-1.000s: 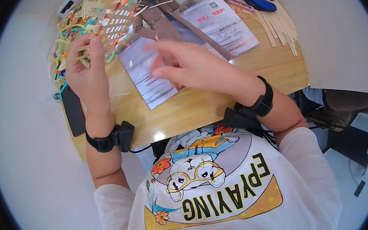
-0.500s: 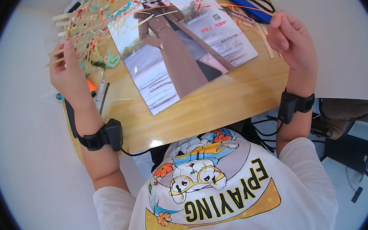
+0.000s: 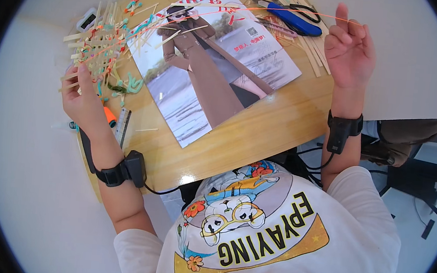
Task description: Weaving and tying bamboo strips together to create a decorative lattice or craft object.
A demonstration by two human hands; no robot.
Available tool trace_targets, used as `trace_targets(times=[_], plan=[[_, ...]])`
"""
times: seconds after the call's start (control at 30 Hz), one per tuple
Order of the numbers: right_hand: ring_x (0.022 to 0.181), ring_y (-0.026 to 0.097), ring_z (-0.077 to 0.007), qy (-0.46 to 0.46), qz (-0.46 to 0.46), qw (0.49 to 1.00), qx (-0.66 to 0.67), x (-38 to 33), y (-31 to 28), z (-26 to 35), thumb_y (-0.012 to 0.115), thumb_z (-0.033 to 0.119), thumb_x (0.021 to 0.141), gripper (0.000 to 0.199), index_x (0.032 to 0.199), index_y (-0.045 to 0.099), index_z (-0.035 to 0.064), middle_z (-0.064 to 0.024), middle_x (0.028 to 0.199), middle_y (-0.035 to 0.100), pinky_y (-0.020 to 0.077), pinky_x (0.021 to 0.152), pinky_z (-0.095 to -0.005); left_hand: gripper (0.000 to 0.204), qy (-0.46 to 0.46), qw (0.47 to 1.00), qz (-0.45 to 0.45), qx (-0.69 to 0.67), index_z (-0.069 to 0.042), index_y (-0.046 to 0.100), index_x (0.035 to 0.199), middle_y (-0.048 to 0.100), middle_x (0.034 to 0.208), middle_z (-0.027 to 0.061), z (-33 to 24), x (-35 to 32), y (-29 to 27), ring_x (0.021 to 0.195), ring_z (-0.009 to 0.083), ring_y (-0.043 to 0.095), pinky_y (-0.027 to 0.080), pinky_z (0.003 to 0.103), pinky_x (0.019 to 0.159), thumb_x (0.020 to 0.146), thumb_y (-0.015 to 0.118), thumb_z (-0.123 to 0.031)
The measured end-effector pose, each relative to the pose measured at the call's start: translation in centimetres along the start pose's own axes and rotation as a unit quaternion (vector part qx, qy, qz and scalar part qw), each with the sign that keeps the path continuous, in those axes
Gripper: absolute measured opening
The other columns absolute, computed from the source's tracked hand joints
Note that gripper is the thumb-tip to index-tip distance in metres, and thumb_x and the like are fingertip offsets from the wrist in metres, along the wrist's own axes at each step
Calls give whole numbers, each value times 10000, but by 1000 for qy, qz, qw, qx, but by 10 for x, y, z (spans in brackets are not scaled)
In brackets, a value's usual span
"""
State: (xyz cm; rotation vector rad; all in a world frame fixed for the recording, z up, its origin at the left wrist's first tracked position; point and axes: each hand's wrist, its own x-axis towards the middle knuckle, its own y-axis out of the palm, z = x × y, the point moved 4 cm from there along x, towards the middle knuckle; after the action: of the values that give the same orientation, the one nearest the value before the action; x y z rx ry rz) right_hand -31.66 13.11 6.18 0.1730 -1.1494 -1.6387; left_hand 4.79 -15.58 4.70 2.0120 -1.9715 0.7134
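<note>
The left hand (image 3: 84,101) grips the stick lattice (image 3: 99,48) just left of the magazine (image 3: 208,73); the right hand (image 3: 349,52), right of the magazine, pinches an orange thread (image 3: 271,11) stretched taut across it. Scissors (image 3: 291,15) and loose sticks (image 3: 314,48) lie under the thread beside the magazine's far corner, and yarn scraps (image 3: 129,84) lie at its left edge.
</note>
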Motion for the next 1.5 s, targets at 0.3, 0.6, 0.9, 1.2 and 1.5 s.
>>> trace_targets(times=[0.3,0.6,0.9,1.2,1.5], plan=[[784,473,-157,-20,20,988,153,3,-4,4,419,149,1009,235,953,587,-5,-62,922,500,430,713,-256,228,21,1000,0,3,26,635,932,634,1078,82,-1,-1,1,943,127,571,469,266,805,903,676,-196],[784,552,-145,-19,-1,987,-162,-3,-3,-2,542,83,968,351,1293,486,-34,-85,919,599,474,703,-264,236,4,1000,11,-2,27,639,934,632,1072,78,2,-8,3,927,129,571,475,263,804,907,672,-204],[691,647,-150,74,26,908,-411,4,48,-40,626,48,905,427,1290,484,-72,-116,827,691,529,674,-275,253,11,1000,11,-1,28,638,955,624,1061,78,-7,-2,5,905,117,574,494,241,755,909,668,-219],[714,665,-237,190,252,935,-160,-18,182,-55,595,67,915,262,1119,524,-82,-148,797,662,527,604,-329,177,36,999,9,-22,19,630,980,617,957,56,-15,-19,3,821,94,557,483,238,710,924,649,-148],[717,648,-255,256,384,884,-70,-25,216,-70,594,50,906,124,940,642,-60,-150,826,656,515,589,-306,224,32,997,57,-28,19,619,1042,631,979,58,-31,-24,12,881,106,578,468,244,765,934,642,-175]])
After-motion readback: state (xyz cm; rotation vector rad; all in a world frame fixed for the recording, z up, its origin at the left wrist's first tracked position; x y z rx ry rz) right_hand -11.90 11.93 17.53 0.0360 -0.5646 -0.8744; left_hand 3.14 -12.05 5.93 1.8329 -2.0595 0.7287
